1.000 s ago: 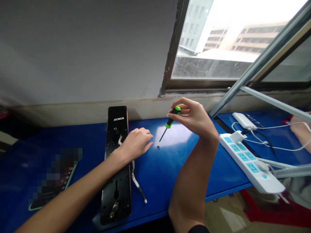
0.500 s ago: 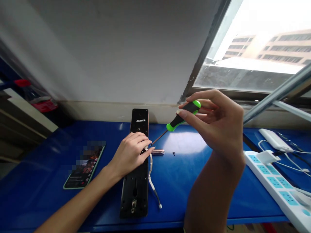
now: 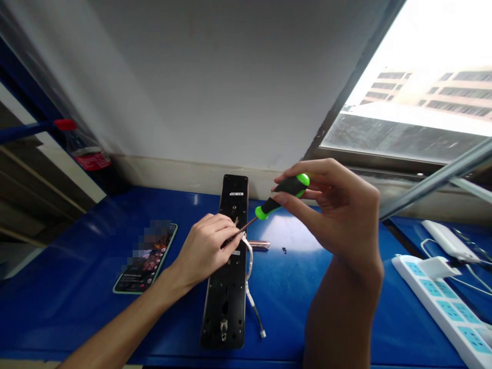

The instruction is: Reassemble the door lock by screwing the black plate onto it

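A long black panel, which looks like the back of a door lock, lies lengthwise on the blue table. My right hand grips a green-and-black screwdriver, tilted with its shaft pointing down left to the panel. Over the panel's middle, my left hand has thumb and forefinger pinched at the screwdriver's tip; whatever they hold is hidden. A white-wrapped cable with a small plug runs down the panel's right side. From under that side pokes a copper-coloured bar.
Several tiny dark screws lie right of the bar. A phone rests at left, a red-capped bottle behind it. On the right are a white power strip and a white charger block. The wall rises behind.
The view has shifted, so the table things appear farther right. My right hand has lowered the screwdriver toward the panel, and its tip now meets my left fingertips, which have drawn together.
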`<state>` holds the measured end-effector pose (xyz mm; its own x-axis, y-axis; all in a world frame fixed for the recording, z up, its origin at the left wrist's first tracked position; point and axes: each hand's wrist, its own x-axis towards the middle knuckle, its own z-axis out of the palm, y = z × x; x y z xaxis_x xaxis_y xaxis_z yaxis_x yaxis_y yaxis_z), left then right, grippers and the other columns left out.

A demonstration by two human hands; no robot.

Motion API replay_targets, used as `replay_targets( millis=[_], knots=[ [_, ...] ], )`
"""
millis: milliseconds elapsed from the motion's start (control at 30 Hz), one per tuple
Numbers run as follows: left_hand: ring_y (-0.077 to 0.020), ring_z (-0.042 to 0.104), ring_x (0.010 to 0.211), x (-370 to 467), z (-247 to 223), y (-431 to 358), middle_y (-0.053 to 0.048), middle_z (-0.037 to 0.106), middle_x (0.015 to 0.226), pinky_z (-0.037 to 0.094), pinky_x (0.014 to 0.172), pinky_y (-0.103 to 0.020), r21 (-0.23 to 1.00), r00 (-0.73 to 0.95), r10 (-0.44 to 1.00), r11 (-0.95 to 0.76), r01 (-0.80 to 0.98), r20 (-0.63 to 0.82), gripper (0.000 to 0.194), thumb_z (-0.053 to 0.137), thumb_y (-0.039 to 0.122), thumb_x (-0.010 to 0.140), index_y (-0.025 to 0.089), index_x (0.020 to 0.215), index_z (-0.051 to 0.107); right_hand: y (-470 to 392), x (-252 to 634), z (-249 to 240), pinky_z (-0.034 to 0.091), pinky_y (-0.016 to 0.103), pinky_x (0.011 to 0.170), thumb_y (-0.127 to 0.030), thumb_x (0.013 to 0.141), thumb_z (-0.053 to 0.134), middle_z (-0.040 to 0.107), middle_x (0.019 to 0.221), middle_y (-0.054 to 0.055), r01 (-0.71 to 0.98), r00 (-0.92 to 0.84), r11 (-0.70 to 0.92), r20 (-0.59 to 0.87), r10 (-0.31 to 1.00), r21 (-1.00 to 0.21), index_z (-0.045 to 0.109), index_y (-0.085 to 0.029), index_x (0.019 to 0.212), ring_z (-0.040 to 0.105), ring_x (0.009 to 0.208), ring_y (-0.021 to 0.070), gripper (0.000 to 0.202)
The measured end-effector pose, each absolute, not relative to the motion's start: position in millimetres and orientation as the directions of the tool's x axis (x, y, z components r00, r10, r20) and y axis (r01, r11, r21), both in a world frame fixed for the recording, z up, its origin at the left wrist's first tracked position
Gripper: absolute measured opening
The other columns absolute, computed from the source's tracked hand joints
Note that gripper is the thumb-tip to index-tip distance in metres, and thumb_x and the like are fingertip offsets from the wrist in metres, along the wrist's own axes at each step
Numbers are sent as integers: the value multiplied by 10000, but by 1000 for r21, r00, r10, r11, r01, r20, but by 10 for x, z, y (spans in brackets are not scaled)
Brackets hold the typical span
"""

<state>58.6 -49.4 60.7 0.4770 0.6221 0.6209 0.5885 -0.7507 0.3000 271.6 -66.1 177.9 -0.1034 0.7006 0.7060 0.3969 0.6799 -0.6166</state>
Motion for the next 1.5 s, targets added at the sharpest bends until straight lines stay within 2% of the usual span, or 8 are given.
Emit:
replay_targets(
  millis=[267, 433, 633, 800, 1000, 1267, 1500],
  knots=[
    [-214, 677, 904, 484, 636, -477, -37, 751, 894, 500, 811, -373, 281, 512, 668, -717, 638, 540, 170, 614, 225, 959, 167, 845, 726, -721, 2613, 1778, 670, 337, 716, -165, 780, 812, 756, 966, 4, 424, -82, 719, 767, 636, -551, 712, -233, 1009, 735, 869, 174, 260],
    [-206, 679, 890, 448, 634, -484, -30, 752, 869, 491, 786, -353, 253, 525, 630, -744, 618, 572, 157, 647, 237, 954, 166, 847, 739, -757, 2614, 1773, 668, 360, 726, -148, 772, 817, 758, 967, 9, 427, -63, 736, 794, 605, -526, 722, -242, 1041, 738, 857, 181, 301],
    [-208, 679, 860, 458, 682, -481, -24, 739, 806, 476, 747, -341, 228, 541, 612, -757, 612, 578, 226, 691, 269, 931, 163, 731, 697, -761, 2572, 1767, 661, 365, 722, -151, 777, 811, 758, 960, 5, 421, -60, 736, 794, 605, -530, 728, -255, 1034, 736, 849, 182, 289],
    [-202, 676, 845, 453, 700, -479, -20, 730, 785, 470, 734, -339, 225, 542, 604, -762, 608, 584, 257, 672, 270, 941, 164, 707, 688, -770, 2589, 1771, 660, 361, 728, -159, 771, 820, 758, 956, 0, 433, -67, 735, 795, 603, -521, 726, -260, 1031, 738, 847, 180, 294],
    [-205, 676, 852, 476, 733, -457, -22, 728, 782, 468, 734, -338, 202, 558, 589, -771, 603, 585, 232, 666, 237, 936, 164, 718, 695, -772, 2585, 1764, 665, 362, 725, -172, 769, 822, 758, 949, -4, 441, -60, 740, 806, 589, -508, 729, -263, 1024, 742, 845, 181, 287],
    [-203, 677, 861, 473, 711, -454, -21, 734, 797, 471, 745, -341, 198, 550, 578, -776, 599, 603, 257, 660, 276, 950, 168, 720, 696, -789, 2615, 1775, 667, 351, 710, -164, 766, 823, 758, 947, 3, 457, -47, 738, 815, 577, -497, 724, -247, 1029, 749, 851, 184, 293],
    [-196, 674, 843, 487, 737, -454, -27, 731, 787, 471, 730, -337, 182, 556, 559, -787, 590, 615, 279, 629, 272, 967, 170, 716, 698, -778, 2604, 1788, 681, 351, 684, -232, 788, 813, 755, 923, -1, 504, -29, 713, 815, 579, -488, 711, -280, 999, 751, 841, 190, 240]
  ],
)
